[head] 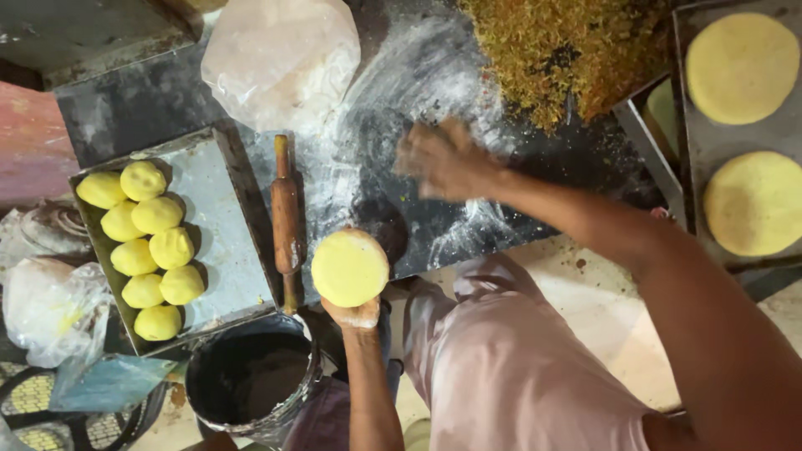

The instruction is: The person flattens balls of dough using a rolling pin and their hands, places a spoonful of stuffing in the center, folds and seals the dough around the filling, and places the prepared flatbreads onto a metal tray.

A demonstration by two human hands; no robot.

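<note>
My left hand holds a flattened round disc of yellow dough from below, near the front edge of the dark floured worktop. My right hand, blurred, hovers over the floured patch of the worktop with fingers loosely spread and nothing visible in it. A wooden rolling pin lies just left of the disc. Further left, a metal tray carries several yellow dough balls along its left side.
A plastic bag of flour sits at the back. A heap of green-brown filling lies at the back right. Trays at right hold two rolled yellow rounds. A dark bucket stands below the tray.
</note>
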